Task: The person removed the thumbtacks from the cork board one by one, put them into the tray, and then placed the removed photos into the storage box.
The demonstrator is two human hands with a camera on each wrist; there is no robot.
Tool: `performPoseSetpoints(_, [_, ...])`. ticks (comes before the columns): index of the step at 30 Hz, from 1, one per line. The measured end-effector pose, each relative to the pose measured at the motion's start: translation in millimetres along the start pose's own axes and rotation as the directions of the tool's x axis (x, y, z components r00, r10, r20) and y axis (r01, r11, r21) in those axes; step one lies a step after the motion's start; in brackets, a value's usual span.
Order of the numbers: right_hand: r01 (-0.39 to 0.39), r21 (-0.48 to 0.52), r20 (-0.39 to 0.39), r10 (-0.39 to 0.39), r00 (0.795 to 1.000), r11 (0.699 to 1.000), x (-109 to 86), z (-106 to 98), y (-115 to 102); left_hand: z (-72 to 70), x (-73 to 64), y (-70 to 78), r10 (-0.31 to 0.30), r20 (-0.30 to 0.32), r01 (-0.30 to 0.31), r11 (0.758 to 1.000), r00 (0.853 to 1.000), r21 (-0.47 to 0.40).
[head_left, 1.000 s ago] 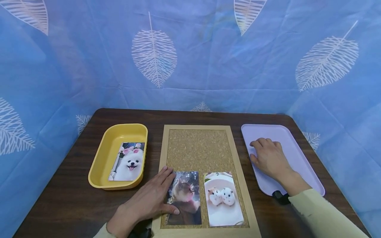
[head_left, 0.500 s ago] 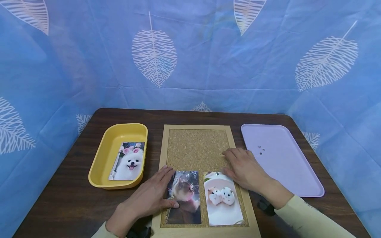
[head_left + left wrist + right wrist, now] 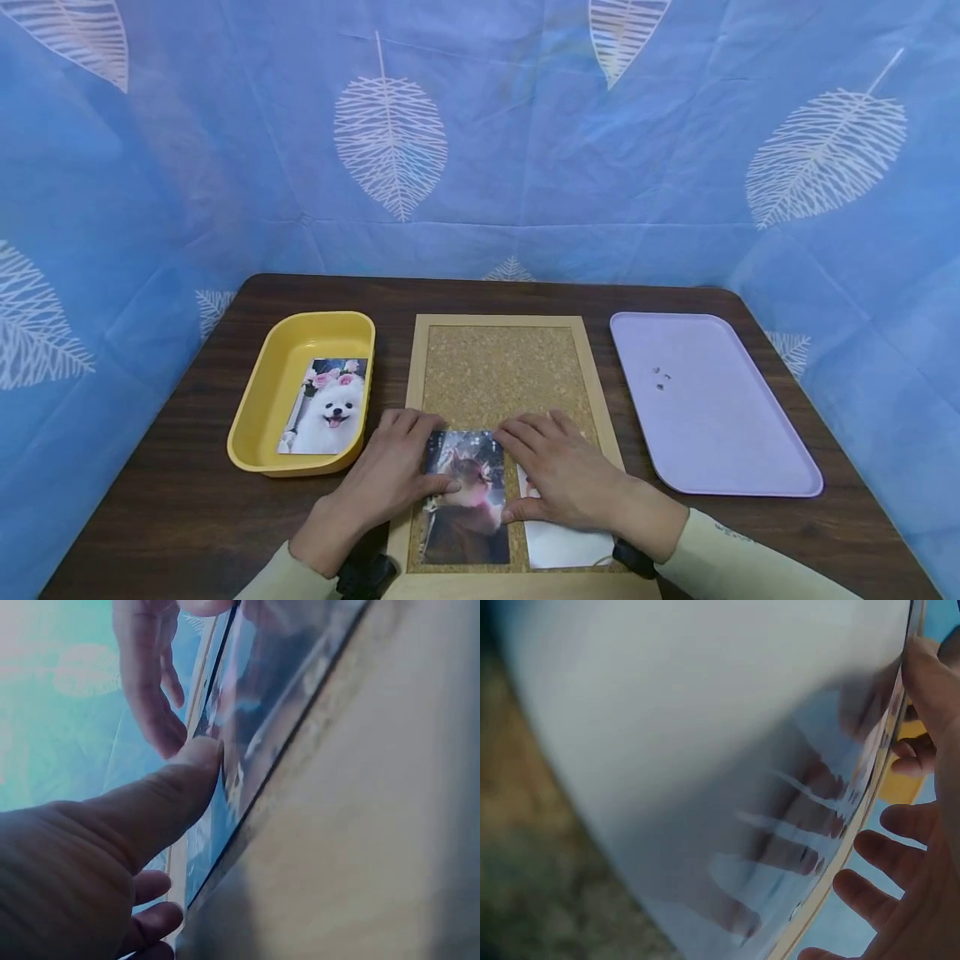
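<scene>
A glossy photo of a cat-like animal (image 3: pixel 467 537) lies on the lower left of a wood-framed cork board (image 3: pixel 504 367). My left hand (image 3: pixel 384 479) rests along its left side, thumb on the photo. At the photo's right edge is my right hand (image 3: pixel 566 477), its thumb touching there and its other fingers extended. This hand covers most of the hamster photo (image 3: pixel 564 547). In the left wrist view, my left thumb (image 3: pixel 169 791) presses at the glossy sheet's edge. Spread fingers (image 3: pixel 881 859) of my right hand hover over the hamster photo in the right wrist view, mirrored in its surface.
Left of the board stands a yellow tray (image 3: pixel 255 408) holding a photo of a white dog (image 3: pixel 327 417). A lilac tray (image 3: pixel 731 417) lies to the right, with several tiny shiny pieces (image 3: pixel 661 379) on it. A leaf-patterned blue cloth (image 3: pixel 495 150) hangs behind the table.
My right hand has moved left from the lilac tray, across the board's right side, to the cat-like photo's right edge. The left hand has shifted only slightly.
</scene>
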State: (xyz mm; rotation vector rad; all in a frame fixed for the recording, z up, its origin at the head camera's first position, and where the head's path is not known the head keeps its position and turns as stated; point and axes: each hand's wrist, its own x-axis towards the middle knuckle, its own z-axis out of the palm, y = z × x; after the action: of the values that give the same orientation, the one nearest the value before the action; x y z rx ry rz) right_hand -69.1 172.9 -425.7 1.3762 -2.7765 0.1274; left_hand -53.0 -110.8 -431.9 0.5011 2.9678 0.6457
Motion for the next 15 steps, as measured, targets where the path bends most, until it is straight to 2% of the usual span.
performPoseSetpoints(4, [0.003,-0.009,0.043,-0.002,0.999,1.000,1.1,2,-1,2.2,4.4,-0.2,-0.064,0.015,0.065,0.998,0.998,-0.023])
performPoseSetpoints(7, [-0.009,0.016,0.072,0.008,0.997,1.000,1.2,2,-1,2.9,6.7,-0.2,-0.089,0.023,0.090,0.995,0.996,-0.041])
performPoseSetpoints(15, [-0.038,0.038,0.108,0.034,0.994,0.999,2.0,0,-2,-0.6,13.0,4.0,-0.097,0.070,0.103,0.990,0.993,-0.098])
